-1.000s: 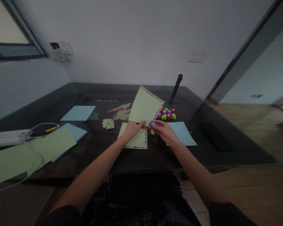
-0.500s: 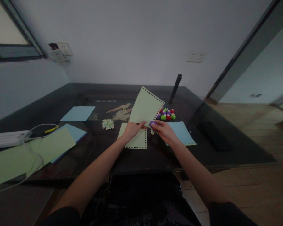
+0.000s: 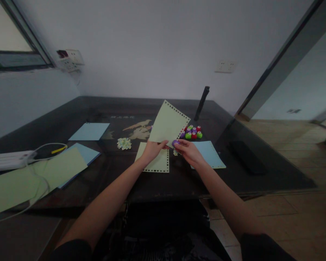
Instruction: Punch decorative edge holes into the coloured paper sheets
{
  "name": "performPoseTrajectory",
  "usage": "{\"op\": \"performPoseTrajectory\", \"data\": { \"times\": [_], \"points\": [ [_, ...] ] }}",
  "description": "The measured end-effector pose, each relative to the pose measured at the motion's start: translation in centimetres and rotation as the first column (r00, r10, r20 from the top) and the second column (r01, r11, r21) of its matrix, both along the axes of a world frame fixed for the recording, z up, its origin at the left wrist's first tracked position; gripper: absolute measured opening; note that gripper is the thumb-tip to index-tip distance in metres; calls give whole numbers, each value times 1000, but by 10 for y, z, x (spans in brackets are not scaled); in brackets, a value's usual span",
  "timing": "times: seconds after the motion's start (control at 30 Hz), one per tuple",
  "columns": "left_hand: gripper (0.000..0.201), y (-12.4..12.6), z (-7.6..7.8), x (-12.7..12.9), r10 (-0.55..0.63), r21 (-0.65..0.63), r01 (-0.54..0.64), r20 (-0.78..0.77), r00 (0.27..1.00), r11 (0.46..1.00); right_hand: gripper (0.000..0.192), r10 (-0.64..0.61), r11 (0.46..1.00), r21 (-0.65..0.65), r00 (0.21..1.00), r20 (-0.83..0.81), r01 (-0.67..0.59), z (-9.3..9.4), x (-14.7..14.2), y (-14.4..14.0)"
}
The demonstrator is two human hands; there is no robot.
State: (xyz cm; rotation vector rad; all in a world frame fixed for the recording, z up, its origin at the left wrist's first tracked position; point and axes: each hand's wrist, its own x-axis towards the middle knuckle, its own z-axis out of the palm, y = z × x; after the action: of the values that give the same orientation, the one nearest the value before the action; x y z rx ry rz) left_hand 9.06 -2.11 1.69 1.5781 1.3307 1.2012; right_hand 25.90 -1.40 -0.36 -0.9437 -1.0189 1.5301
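While the left hand [image 3: 152, 150] pinches the lower edge of a pale green paper sheet with a punched border [image 3: 168, 123], lifted and tilted above the dark glass table [image 3: 97, 174], the right hand [image 3: 188, 152] closes its fingers on a small purple paper punch [image 3: 175, 143] at the sheet's lower right corner. Beneath the fingers lies another pale green punched sheet [image 3: 156, 163]; just beyond them sits a cluster of red, green and purple punches [image 3: 192, 132].
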Motion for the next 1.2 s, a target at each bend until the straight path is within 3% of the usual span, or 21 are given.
{"op": "performPoseTrajectory", "data": {
  "times": [0.37,0.8,1.2],
  "points": [
    [10,1,-1,0,-5,-28,5,-8,1000,1000,29,-4,1000,3,1000,1,4,-2,0,1],
    [12,5,-11,-3,-13,59,18,-94,995,998,30,-4,1000,27,1000,25,3,0,-1,-2],
    [15,2,-8,-1,-12,61,22,-150,989,998,36,-30,998,52,996,89,25,-2,0,-1]
  ]
}}
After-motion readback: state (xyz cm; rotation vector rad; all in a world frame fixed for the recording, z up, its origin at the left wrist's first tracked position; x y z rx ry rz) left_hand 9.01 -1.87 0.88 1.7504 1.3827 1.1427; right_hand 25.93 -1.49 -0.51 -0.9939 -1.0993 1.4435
